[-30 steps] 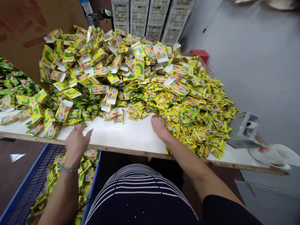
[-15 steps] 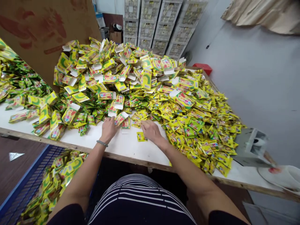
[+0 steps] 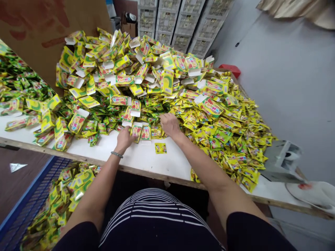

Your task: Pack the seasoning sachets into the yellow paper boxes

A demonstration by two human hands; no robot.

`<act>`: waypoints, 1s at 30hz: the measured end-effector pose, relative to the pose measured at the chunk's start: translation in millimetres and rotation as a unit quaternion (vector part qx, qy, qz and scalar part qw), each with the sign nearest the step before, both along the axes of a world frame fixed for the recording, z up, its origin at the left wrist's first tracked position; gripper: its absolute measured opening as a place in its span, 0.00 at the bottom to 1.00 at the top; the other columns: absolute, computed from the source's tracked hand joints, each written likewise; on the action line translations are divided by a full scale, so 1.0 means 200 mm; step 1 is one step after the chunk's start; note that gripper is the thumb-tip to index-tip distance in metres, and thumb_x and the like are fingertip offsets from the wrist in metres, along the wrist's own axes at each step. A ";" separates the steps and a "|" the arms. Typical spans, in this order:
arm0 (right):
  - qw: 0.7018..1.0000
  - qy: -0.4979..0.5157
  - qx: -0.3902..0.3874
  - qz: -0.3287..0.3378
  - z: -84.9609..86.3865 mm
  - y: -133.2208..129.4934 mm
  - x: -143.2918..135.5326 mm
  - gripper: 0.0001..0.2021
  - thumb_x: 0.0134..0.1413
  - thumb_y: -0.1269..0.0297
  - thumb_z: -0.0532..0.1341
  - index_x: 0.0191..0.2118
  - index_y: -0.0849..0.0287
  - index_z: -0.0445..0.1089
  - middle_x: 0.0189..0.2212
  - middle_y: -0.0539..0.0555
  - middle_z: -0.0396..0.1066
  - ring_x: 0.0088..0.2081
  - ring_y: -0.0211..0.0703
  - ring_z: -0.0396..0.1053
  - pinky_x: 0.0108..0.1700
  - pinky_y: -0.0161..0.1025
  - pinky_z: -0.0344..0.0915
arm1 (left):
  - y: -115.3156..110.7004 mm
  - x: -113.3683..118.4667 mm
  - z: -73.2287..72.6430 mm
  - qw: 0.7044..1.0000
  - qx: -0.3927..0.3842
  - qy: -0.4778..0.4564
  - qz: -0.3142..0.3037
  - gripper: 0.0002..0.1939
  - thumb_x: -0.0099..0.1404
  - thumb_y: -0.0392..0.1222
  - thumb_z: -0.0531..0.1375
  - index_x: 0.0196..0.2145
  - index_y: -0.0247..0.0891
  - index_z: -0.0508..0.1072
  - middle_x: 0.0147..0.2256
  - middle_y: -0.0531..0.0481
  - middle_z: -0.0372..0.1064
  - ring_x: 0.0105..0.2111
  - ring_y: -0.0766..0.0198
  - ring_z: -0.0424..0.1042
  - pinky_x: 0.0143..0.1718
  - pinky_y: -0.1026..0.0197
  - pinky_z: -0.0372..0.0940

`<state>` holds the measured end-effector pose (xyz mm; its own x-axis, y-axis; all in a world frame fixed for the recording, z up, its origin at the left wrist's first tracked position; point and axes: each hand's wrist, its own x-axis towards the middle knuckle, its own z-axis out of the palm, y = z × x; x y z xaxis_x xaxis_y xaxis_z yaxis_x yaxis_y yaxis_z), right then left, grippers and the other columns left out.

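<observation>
My left hand (image 3: 125,140), a beaded bracelet at its wrist, is closed on the edge of a small open box (image 3: 136,130) at the white table's middle. Another box (image 3: 146,132) lies directly right of it. Over the edge of the packet heap, my right hand (image 3: 169,124) has its fingers curled down, and what they hold is hidden. A yellow packet (image 3: 160,148) lies alone on the table (image 3: 141,158) below the right hand. Open boxes (image 3: 117,66) are heaped behind, and yellow packets (image 3: 222,129) are piled at the right.
A blue crate (image 3: 28,188) with filled boxes stands below the table at left. Cardboard (image 3: 52,28) rises at the back left. A grey dispenser (image 3: 281,162) and a white cloth-like item (image 3: 314,195) sit at the right. White crates (image 3: 167,21) are stacked behind.
My right hand has moved up and away from the lone packet to the heap. The box at my left hand has turned from tilted to nearly upright in view. The view has shifted slightly.
</observation>
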<state>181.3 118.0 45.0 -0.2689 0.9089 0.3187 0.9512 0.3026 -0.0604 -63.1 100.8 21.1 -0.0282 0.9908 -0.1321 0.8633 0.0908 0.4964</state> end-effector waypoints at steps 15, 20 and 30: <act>0.929 0.338 -0.052 -0.141 -0.16 -0.37 0.07 0.11 0.59 0.59 0.57 0.33 0.56 0.74 0.29 0.52 0.76 0.31 0.44 0.70 0.37 0.37 0.62 | -0.03 0.16 0.03 0.993 -0.070 0.037 0.087 0.32 0.53 0.57 0.68 0.48 0.33 0.66 0.47 0.33 0.72 0.48 0.46 0.72 0.41 0.57 0.62; 0.958 0.252 -0.052 -0.128 -0.15 -0.34 0.04 0.10 0.62 0.61 0.57 0.40 0.59 0.75 0.37 0.57 0.76 0.40 0.47 0.70 0.43 0.40 0.63 | -0.10 0.06 0.00 0.994 -0.003 -0.034 0.106 0.26 0.57 0.56 0.65 0.48 0.40 0.67 0.37 0.44 0.75 0.37 0.52 0.74 0.34 0.59 0.59; 0.973 0.139 -0.151 -0.101 -0.18 -0.25 0.00 0.07 0.55 0.61 0.66 0.34 0.60 0.75 0.37 0.60 0.73 0.41 0.50 0.68 0.42 0.41 0.62 | -0.41 -0.01 -0.02 0.850 -0.148 -0.505 0.037 0.28 0.42 0.55 0.73 0.35 0.36 0.70 0.30 0.49 0.76 0.27 0.63 0.73 0.30 0.63 0.64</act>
